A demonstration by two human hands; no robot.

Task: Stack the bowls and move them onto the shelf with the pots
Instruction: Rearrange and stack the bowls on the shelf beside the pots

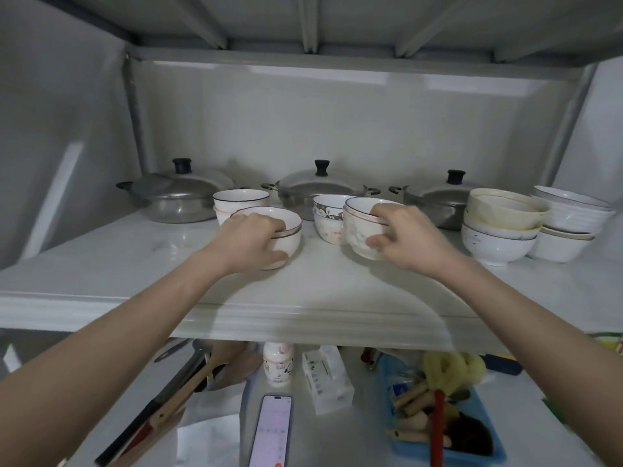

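A pale, glossy shelf (pixel 337 291) runs across a white cabinet, with another shelf's ribbed underside above it. On it, the left hand (pixel 251 237) grips a stack of white bowls with a pink rim (pixel 286 230), fingers curled over the near rim into the bowl and thumb pressed low on the outer wall. The right hand (pixel 401 235) grips a second stack, dark-rimmed bowls (pixel 357 227), fingers hooked over the rim and thumb against the side; this stack tilts slightly to the left. Between and behind the two sits a patterned bowl stack (pixel 328 217), and behind the left hand a black-rimmed bowl stack (pixel 241 200). To the right stand further stacks: yellowed bowls on a white one (pixel 499 230), with ribbed white bowls (pixel 569 224) just beside them. Three lidded metal pots line the back: left pot (pixel 175 193), middle pot (pixel 320 187), right pot (pixel 438 197). Below the shelf lie a phone (pixel 271 429), a small bottle (pixel 278 364) and a blue tray (pixel 488 446) of utensils
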